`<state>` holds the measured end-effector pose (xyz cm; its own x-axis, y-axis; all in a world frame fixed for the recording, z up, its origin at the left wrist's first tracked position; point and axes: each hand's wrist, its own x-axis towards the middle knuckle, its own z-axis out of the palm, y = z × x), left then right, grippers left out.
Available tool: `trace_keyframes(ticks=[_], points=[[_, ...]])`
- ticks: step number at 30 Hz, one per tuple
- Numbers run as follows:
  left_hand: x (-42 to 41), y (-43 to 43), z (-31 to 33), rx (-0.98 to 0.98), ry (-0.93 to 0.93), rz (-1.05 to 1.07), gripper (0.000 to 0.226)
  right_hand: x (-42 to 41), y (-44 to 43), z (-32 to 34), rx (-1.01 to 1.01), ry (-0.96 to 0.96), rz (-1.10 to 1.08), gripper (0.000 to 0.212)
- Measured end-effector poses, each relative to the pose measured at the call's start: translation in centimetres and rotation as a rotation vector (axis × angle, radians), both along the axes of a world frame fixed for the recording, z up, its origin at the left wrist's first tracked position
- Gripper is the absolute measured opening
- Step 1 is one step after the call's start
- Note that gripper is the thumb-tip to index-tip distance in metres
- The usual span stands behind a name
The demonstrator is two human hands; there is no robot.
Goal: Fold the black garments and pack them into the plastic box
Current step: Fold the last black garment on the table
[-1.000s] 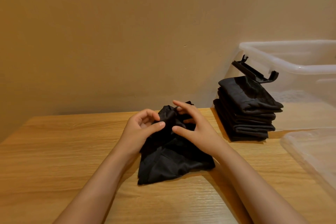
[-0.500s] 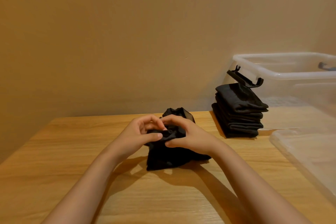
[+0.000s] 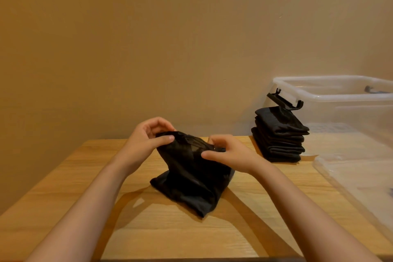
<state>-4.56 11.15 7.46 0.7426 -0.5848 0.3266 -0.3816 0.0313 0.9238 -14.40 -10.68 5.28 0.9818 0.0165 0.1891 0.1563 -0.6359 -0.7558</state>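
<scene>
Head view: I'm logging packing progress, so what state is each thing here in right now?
Black garment: unfolded, top edge lifted, lower part resting on the table.
Left hand: pinching the garment's left top edge.
Right hand: pinching its right top edge.
Folded stack: folded, piled on the table beside the box, not packed.
Plastic box: open, no lid on.
Black latch: flipped open.
</scene>
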Motion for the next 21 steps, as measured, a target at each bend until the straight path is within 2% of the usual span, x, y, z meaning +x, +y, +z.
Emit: trace_keyframes(ticks=[6, 15, 18, 21], points=[[0.1, 0.0, 2.7, -0.116, -0.099, 0.166, 0.017, -0.5, 0.7, 2.7, 0.12, -0.254, -0.105, 0.021], [0.0, -1.4, 6.5, -0.15, -0.242, 0.205, 0.019, -1.1, -0.6, 2.8, -0.115, -0.047, -0.078, 0.032], [-0.6, -2.1, 7.0, -0.121, -0.257, 0.147, 0.019, -1.5, -0.2, 3.0, -0.083, -0.104, -0.11, 0.034], [-1.5, -3.2, 7.8, -0.081, -0.299, 0.07, 0.018, -1.5, 0.7, 4.6, 0.107, -0.133, -0.038, 0.041]])
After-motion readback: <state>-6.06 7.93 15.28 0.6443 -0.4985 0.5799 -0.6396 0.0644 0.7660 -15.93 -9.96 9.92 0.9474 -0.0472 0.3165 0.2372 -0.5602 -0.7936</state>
